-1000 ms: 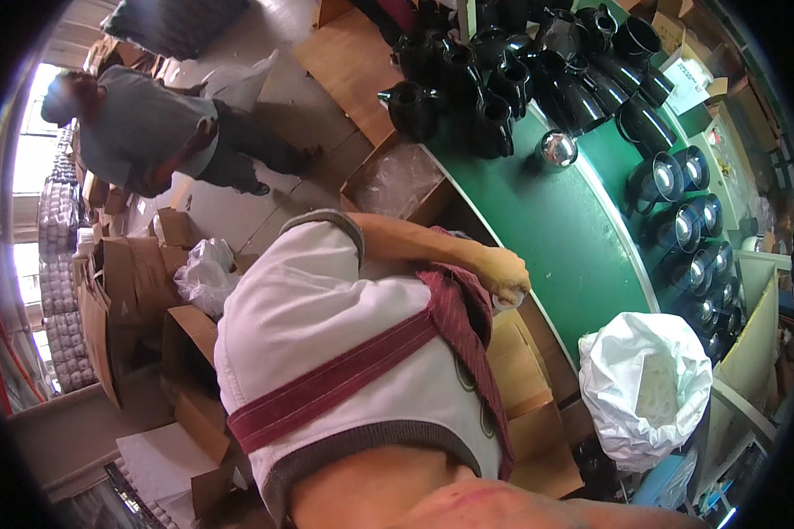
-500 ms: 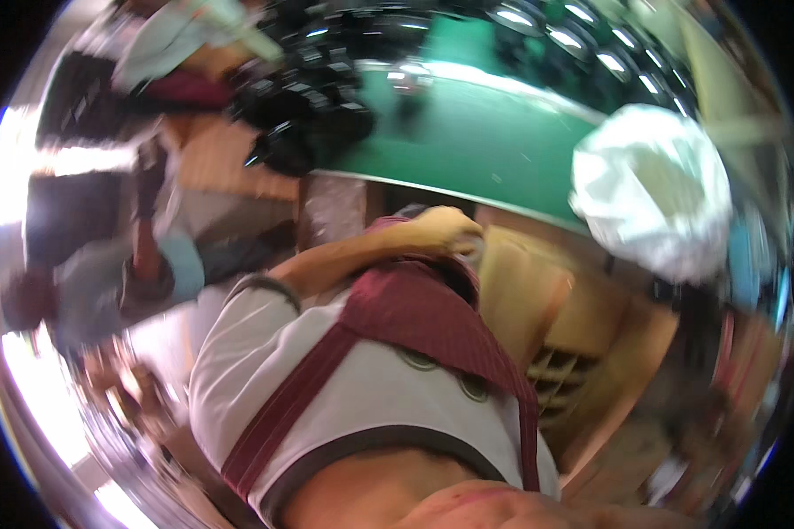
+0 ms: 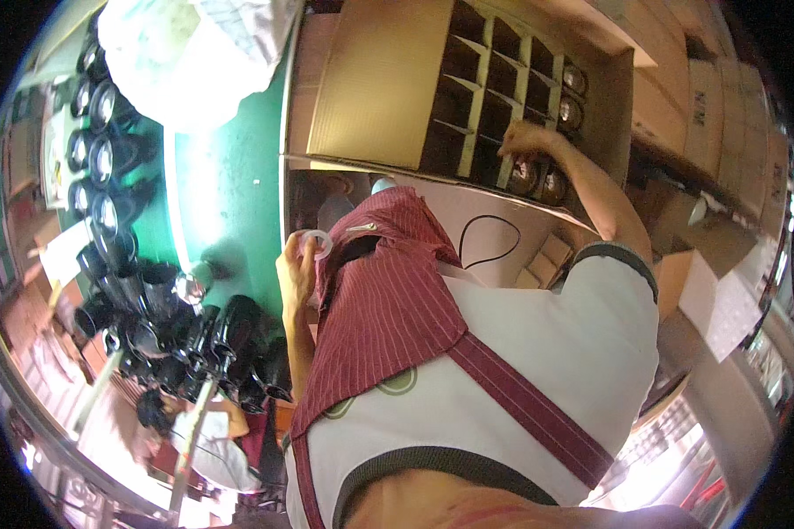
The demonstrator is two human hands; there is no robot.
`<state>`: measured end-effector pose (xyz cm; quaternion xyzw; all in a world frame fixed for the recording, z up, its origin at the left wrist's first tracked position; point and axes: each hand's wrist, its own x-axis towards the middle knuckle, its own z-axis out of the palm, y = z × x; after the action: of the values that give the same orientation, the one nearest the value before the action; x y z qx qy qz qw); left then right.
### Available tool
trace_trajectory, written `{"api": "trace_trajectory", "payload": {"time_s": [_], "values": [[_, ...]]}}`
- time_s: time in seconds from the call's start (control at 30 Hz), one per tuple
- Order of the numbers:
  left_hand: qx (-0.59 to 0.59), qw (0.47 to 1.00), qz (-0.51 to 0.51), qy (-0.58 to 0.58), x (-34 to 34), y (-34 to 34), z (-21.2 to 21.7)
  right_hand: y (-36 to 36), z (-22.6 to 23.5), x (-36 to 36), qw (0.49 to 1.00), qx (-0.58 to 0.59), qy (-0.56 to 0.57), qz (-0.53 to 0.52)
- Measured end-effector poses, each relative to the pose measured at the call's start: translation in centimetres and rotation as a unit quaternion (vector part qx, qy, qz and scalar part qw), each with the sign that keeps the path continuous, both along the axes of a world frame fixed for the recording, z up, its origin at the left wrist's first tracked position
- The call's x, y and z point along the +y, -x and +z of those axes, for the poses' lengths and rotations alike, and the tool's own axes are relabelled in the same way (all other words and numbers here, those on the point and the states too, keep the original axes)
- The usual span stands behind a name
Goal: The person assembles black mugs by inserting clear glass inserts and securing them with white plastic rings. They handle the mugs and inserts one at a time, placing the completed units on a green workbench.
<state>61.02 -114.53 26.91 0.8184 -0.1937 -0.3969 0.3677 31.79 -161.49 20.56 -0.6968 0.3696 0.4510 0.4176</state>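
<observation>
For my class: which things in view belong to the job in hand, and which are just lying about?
Seem part of the job:
Translucent ring, held in the left hand
Divided cardboard box, with the right hand at its compartments
Round shiny pieces in some compartments

Seem just lying about:
White plastic bag
Dark glossy vessels
Silvery round piece on the green table
</observation>
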Motion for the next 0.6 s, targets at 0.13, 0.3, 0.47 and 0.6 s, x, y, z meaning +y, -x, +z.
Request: {"api": "trace_trajectory", "payload": {"time_s": [0.13, 0.3, 0.47, 0.6], "values": [[0.008, 0.999, -0.024, -0.04, -1.3, -1.8, 0.7, 5.7, 1.6, -3.1, 0.989, 0.096, 0.108, -0.032], [-0.063, 0.995, -0.063, -0.042, -2.2, -2.8, -0.4, 8.9, -2.7, 4.8, 0.991, 0.094, 0.082, -0.054], [-0.157, 0.987, -0.043, -0.007, -2.6, -2.8, -1.4, 9.7, -8.7, 9.7, 0.946, 0.152, 0.273, 0.09], [-0.101, 0.994, 0.027, 0.01, -4.6, -3.3, 1.3, 13.5, -8.3, 8.3, 0.972, 0.027, 0.234, -0.02]]}}
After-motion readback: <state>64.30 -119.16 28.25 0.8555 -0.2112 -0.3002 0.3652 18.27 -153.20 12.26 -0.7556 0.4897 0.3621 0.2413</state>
